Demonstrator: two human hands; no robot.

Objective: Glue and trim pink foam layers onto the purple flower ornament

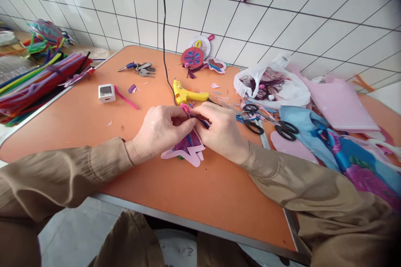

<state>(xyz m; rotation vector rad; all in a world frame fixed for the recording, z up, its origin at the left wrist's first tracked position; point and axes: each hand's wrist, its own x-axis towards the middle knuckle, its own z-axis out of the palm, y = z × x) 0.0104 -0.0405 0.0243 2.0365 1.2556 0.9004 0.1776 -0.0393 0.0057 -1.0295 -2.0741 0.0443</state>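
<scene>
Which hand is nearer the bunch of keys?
The left hand. It is on the person's side of the keys, slightly to their right; the right hand is farther off to the right.

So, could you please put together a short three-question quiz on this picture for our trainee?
1. Multiple choice: Where does the yellow glue gun lie, seen from the left hand and right hand?
A) Well to their left
B) Well to their right
C) Just beyond them, toward the tiled wall

2. True or false: The keys lie inside the white plastic bag.

3. Fill in the gap: The paper shape at the hands has a ____ border.

Key: 1. C. 2. False; they lie on the table, apart from the bag. 3. Pink.
</scene>
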